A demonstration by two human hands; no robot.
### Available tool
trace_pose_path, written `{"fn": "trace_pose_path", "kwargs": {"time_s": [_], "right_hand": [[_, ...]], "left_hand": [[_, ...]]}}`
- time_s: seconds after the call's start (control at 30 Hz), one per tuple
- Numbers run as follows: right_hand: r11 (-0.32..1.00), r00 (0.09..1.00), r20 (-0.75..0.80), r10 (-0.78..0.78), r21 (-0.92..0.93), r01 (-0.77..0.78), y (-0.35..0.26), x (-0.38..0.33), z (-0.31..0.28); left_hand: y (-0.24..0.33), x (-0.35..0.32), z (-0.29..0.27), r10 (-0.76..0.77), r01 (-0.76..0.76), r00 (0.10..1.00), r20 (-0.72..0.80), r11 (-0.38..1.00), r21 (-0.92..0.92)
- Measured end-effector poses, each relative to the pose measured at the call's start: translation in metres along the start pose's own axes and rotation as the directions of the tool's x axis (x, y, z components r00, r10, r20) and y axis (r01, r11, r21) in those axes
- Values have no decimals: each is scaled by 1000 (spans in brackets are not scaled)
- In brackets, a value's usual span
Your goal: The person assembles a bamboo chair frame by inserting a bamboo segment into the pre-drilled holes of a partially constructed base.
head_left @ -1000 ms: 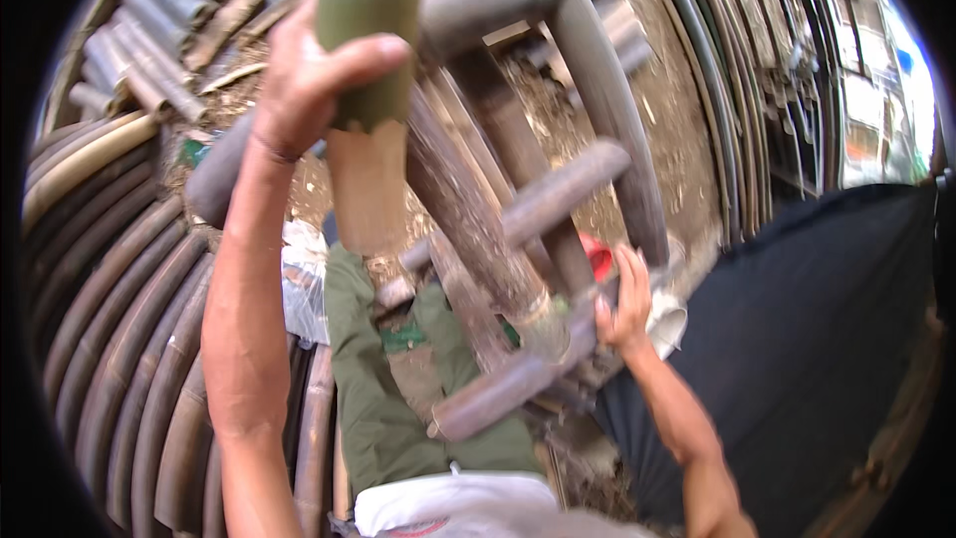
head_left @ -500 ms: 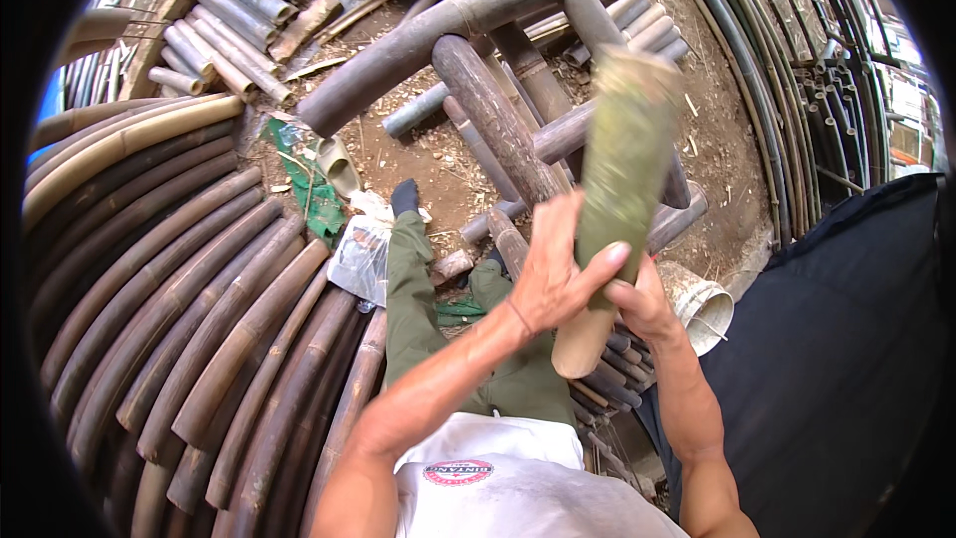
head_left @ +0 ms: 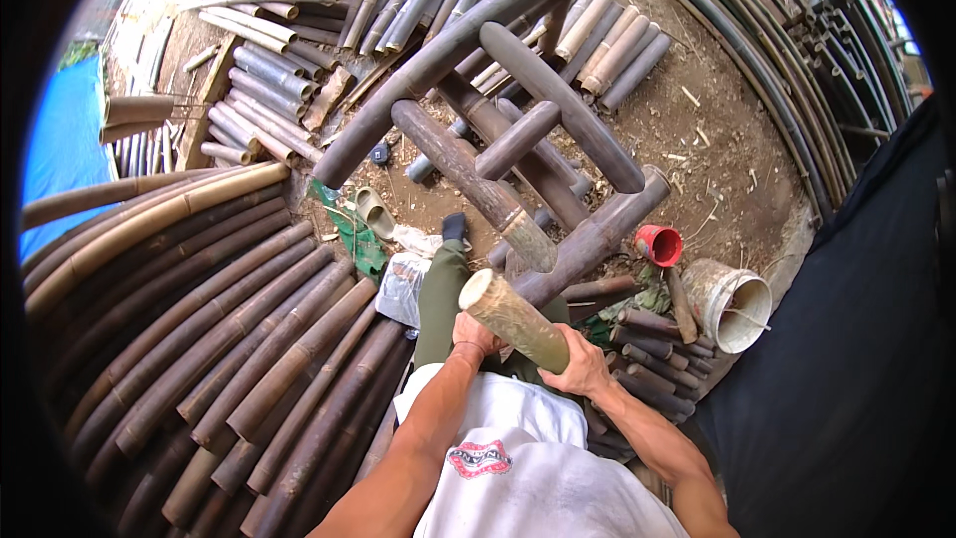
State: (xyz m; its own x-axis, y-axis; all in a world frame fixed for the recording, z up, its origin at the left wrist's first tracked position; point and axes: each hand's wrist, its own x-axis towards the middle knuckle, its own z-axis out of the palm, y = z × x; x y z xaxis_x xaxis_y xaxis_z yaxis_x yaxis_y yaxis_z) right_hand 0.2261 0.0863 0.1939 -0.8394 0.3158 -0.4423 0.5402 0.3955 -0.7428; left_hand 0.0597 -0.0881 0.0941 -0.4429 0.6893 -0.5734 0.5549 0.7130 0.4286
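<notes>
Both hands hold one short, thick, green-brown bamboo log (head_left: 515, 320). The left hand (head_left: 474, 336) is curled under the log's near side, at about 9 o'clock from it. The right hand (head_left: 581, 371) is wrapped around the log's lower end, at about 4 o'clock. The log sits in front of the person's chest, just above the green trouser leg (head_left: 441, 301). It is tilted, and its pale cut end points up toward 11 o'clock.

Below the hands is the person's white shirt (head_left: 518, 458).

At 12 o'clock from the log stands a frame of thick, dark brown bamboo poles (head_left: 518, 139) that cross over each other. One long pole of it comes down close to the log's cut end.

At 3 o'clock, on the dirt ground (head_left: 697, 130), stands a small red cup (head_left: 658, 244). Just past it is a dirty white bucket (head_left: 732, 304).

At 9 o'clock lies a big stack of long, curved brown bamboo poles (head_left: 199, 339). At 11 o'clock, farther off, are piles of shorter grey bamboo pieces (head_left: 259, 80).

At 10 o'clock, near the foot, lie a green scrap (head_left: 354, 239) and a clear plastic bag (head_left: 403, 289).

At 3 o'clock, at the far edge, hangs a big dark cloth (head_left: 846, 369).
</notes>
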Motion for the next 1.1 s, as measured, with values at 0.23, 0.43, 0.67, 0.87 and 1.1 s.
{"fn": "trace_pose_path", "kwargs": {"time_s": [0.23, 0.43, 0.67, 0.87, 1.1], "right_hand": [[909, 894, -174, -413, -14, 417, 16, 16, -4], [977, 978, 7, -208, -41, 208, 25, 30, -10], [982, 985, 20, -169, -83, 170, 35, 26, -3], [906, 901, -153, -407, 61, 420, 25, 25, -9], [955, 956, -59, -286, 64, 290, 15, 27, -8]], "left_hand": [[-10, -5, 39, -151, 85, 976, -159, 928, -362], [-4, -2, 13, 78, -103, 982, -171, 984, -147], [-7, -4, 13, 81, -105, 989, 125, 975, 196], [15, -2, -2, -35, 3, 991, -127, 970, -244], [-24, -12, 48, -50, 32, 990, -132, 991, -130]]}}
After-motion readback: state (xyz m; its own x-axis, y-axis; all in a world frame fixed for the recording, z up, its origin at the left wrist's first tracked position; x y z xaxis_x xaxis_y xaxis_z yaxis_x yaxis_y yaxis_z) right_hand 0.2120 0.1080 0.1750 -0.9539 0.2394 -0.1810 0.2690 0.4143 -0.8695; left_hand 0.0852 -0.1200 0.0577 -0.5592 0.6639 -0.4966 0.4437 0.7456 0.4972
